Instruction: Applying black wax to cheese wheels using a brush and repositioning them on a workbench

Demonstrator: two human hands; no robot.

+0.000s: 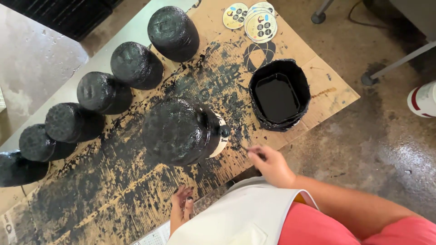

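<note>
My right hand (271, 165) grips a thin paintbrush (247, 148) whose tip reaches toward the lower right side of a large pot (179, 131). The pot stands upside down on the cardboard and is almost all black. A bare cream patch (221, 141) shows where the brush points. My left hand (181, 206) lies flat at the near edge of the cardboard, fingers apart and stained black, holding nothing. A black tub of black paint (278, 95) sits just beyond the right hand.
Several smaller black-painted pots (136, 65) stand in a diagonal row along the left of the paint-smeared cardboard sheet (113, 195). Round printed stickers (254, 20) lie at its far end. Metal furniture legs (368, 78) and a white and red container (424, 99) stand on the concrete floor to the right.
</note>
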